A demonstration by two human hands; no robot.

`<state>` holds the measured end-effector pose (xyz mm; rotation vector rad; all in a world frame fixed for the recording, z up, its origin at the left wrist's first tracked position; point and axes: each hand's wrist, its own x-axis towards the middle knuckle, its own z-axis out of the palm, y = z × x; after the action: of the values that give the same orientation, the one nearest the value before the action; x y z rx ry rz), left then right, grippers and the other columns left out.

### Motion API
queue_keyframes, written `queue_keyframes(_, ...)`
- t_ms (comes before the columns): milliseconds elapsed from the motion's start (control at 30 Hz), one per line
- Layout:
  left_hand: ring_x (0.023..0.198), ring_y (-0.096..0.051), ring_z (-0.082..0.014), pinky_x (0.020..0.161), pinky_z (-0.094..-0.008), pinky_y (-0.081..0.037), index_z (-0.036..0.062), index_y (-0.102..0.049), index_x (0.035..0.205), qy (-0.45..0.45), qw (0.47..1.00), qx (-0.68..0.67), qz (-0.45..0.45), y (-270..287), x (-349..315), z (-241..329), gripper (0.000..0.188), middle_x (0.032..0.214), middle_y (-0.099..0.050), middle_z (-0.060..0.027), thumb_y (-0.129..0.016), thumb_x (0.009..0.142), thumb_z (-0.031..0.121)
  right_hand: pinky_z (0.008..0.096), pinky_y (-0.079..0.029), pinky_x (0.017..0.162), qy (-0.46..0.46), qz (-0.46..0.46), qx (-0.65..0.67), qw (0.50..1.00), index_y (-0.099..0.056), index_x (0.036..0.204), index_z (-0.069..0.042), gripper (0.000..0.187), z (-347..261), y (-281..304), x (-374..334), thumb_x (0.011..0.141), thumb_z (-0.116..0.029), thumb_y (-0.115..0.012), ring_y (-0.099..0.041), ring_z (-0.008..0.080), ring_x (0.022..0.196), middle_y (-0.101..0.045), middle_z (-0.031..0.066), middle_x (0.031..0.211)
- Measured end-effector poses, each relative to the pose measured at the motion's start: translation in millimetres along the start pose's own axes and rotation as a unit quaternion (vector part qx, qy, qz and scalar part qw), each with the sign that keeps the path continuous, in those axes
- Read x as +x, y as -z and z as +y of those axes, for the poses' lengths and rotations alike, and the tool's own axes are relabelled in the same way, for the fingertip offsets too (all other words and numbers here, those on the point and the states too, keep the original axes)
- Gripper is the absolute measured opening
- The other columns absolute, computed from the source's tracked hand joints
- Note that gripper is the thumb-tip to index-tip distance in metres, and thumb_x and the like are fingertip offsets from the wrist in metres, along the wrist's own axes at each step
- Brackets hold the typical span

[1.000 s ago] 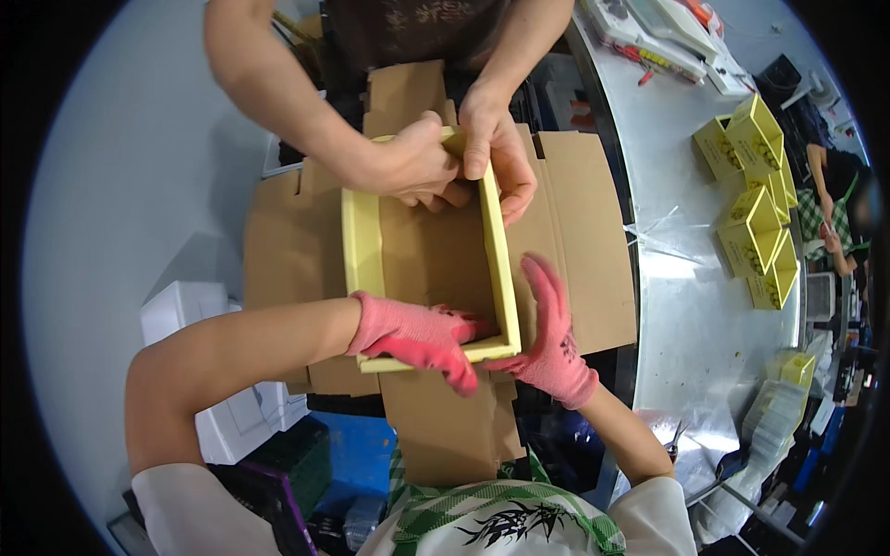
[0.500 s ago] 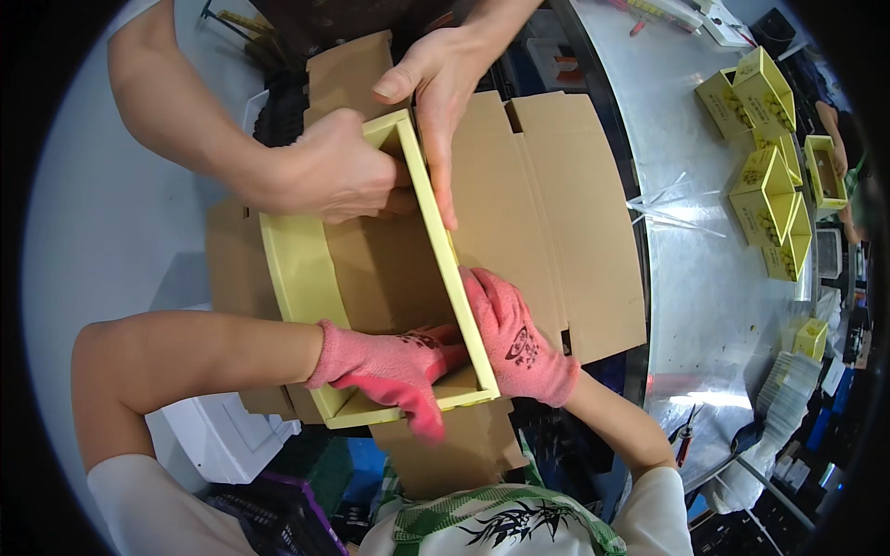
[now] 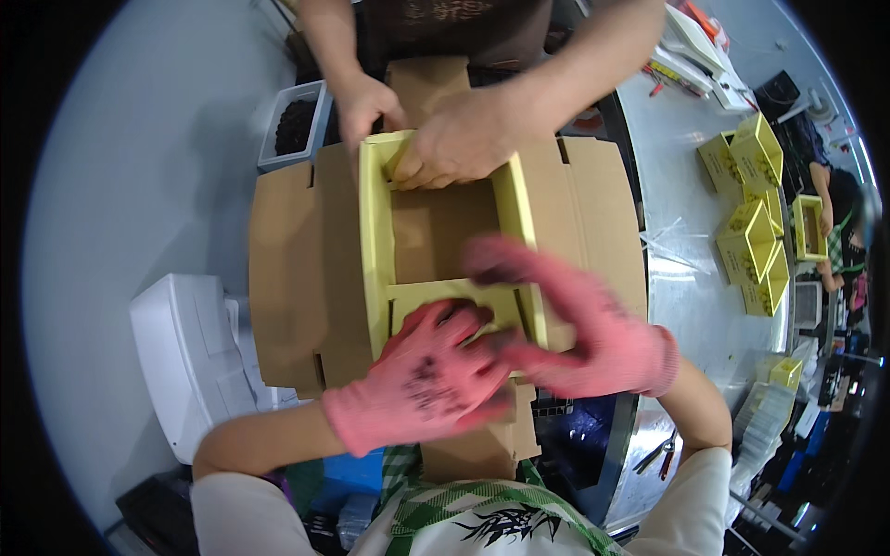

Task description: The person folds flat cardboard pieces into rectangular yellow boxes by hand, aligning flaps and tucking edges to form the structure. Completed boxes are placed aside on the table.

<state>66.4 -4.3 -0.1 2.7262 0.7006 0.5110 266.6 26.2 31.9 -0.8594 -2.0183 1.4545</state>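
Observation:
A yellow open-topped cardboard box (image 3: 375,250) stands lengthwise in front of me, its brown bottom showing inside. At its near end my left hand (image 3: 428,378), in a pink glove, has its fingers bent over the wall and its thumb toward the outside. My right hand (image 3: 593,338), also gloved in pink, is above the near right corner, smeared by motion, with thumb and fingers apart. Its fingertips cross over the box opening. Across from me, a co-worker's bare hands hold the far end, one hand (image 3: 464,134) reaching inside, the other (image 3: 363,107) at the far left corner.
Flattened brown cardboard (image 3: 301,269) lies under the box. A metal table (image 3: 681,278) on the right carries several yellow boxes (image 3: 746,241) and pliers (image 3: 660,454). At left are a white plastic container (image 3: 190,357) and a white bin (image 3: 295,125) holding something dark. Another person works far right.
The box now stands straighter before me. My left hand has moved from inside it to the near wall; my right hand has left its right side. The co-worker's hands have shifted to the far end.

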Motion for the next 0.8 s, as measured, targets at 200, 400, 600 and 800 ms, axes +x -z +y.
queue_keyframes(200,0.108,-0.053,-0.0307,0.093,-0.0432,-0.045,0.0061,-0.061,0.104,0.226,0.918,-0.136,0.294,-33.6,-117.2,8.4,0.042,0.117,-0.056,-0.0126,-0.069,0.063,0.009,0.0397,-0.047,0.09,-0.15,-0.408,-0.224,0.872,-0.042,0.127,0.005,0.062,10.3,-37.7,48.4,0.084,-0.033,-0.063,-0.055,0.0365,0.107,-0.053,0.0215,0.117)
queue_keyframes(400,0.133,-0.029,-0.0401,0.11,-0.0454,-0.025,-0.0032,-0.022,0.144,0.267,0.839,-0.394,0.261,-65.6,-119.2,-13.0,0.079,0.145,-0.027,-0.0237,-0.063,0.083,0.024,0.0398,-0.048,0.087,-0.245,-0.442,-0.205,0.838,-0.035,0.135,0.002,0.068,21.9,-57.5,67.0,0.081,-0.032,-0.06,-0.057,0.0336,0.104,-0.052,0.0199,0.118)
queue_keyframes(600,0.129,-0.036,-0.0227,0.105,-0.0361,-0.03,0.007,-0.017,0.149,0.288,0.592,-0.659,0.363,-94.7,-99.4,-8.5,0.07,0.145,-0.031,-0.0106,-0.048,0.091,0.032,0.0436,-0.035,0.104,-0.272,-0.508,-0.187,0.796,-0.027,0.142,-0.001,0.091,48.5,-66.8,80.1,0.07,-0.043,-0.065,-0.039,0.0387,0.124,-0.036,0.0244,0.133)
queue_keyframes(800,0.136,-0.024,-0.0288,0.111,-0.0397,-0.02,0.0028,-0.004,0.15,0.382,0.687,-0.582,0.206,-89.5,-100.3,-20.6,0.083,0.152,-0.012,-0.0159,-0.027,0.093,0.058,0.0461,-0.024,0.113,-0.31,-0.556,-0.116,0.762,-0.024,0.144,-0.003,0.106,61.7,-66.8,98.1,0.052,-0.028,-0.07,-0.026,0.0414,0.132,-0.026,0.0216,0.142)
